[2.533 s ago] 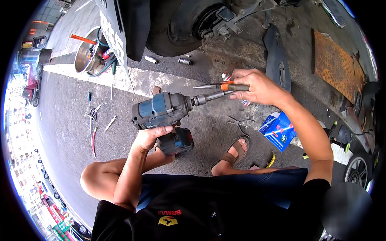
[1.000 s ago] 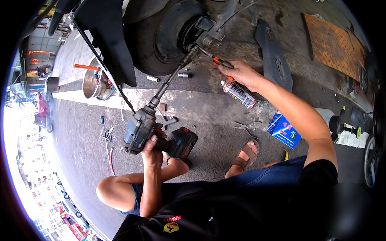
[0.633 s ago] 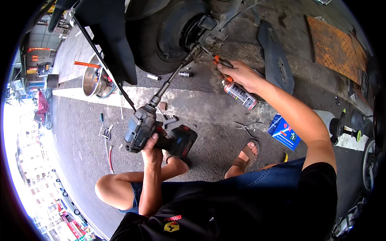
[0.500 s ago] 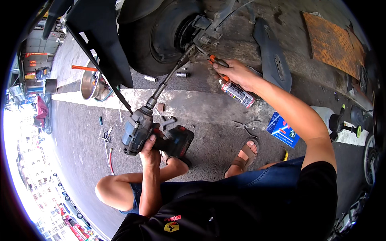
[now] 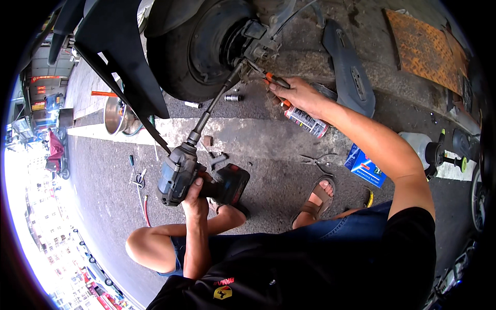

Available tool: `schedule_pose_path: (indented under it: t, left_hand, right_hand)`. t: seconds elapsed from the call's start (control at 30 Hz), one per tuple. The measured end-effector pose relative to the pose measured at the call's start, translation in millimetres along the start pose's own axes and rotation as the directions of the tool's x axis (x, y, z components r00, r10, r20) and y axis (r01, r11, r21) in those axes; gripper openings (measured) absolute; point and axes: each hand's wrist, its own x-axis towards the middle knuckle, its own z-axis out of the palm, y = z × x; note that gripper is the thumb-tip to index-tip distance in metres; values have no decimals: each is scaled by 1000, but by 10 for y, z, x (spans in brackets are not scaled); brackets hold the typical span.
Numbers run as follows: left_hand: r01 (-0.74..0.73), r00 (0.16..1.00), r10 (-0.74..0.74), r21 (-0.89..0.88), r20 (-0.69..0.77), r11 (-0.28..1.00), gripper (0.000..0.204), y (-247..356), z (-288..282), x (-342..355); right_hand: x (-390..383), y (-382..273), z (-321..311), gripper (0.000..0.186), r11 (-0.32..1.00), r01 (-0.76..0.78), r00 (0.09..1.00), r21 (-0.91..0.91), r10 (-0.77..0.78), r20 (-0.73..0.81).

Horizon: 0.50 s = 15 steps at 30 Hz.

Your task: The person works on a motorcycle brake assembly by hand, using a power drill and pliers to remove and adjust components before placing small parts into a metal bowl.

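My left hand [image 5: 196, 199] is closed on the handle of a blue-black cordless impact wrench [image 5: 176, 173]. Its long extension bar [image 5: 206, 116] runs up to a fitting [image 5: 256, 51] beside the dark wheel hub [image 5: 225, 44]. My right hand [image 5: 305, 98] is closed on orange-and-black handled pliers [image 5: 276, 80], their jaws up against the end of the extension. A spray can [image 5: 305, 121] lies just below my right hand. Two loose sockets [image 5: 232, 97] lie under the tyre [image 5: 173, 70]. A black panel [image 5: 116, 62] hangs to the left of the wheel.
Metal bowl with tools [image 5: 113, 116] at left; scissors and hose [image 5: 145, 212] below it. Open pliers [image 5: 315, 160], blue box [image 5: 361, 165], plastic jug [image 5: 413, 144] at right. Grey panel [image 5: 351, 67] and rusty plate [image 5: 421, 49] upper right. A street runs along the far left.
Since the oldest frame the wrench has swung up toward the wheel and both tools now reach the hub area. Over the last second the wrench has shifted only slightly downward in view.
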Motion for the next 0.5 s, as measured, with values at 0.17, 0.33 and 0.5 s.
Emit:
schedule_pose_path:
  t: [0.17, 0.33, 0.5]
  left_hand:
    - [-45, 998, 49, 108, -36, 993, 49, 63, -16, 9]
    - [-107, 992, 120, 207, -48, 972, 46, 172, -97, 97]
    - [-106, 994, 111, 224, -11, 969, 44, 73, -235, 186]
  right_hand:
    - [-10, -14, 11, 31, 999, 23, 1000, 37, -23, 6]
    - [6, -8, -4, 32, 998, 45, 999, -32, -45, 6]
    - [37, 22, -93, 33, 988, 35, 999, -148, -31, 33]
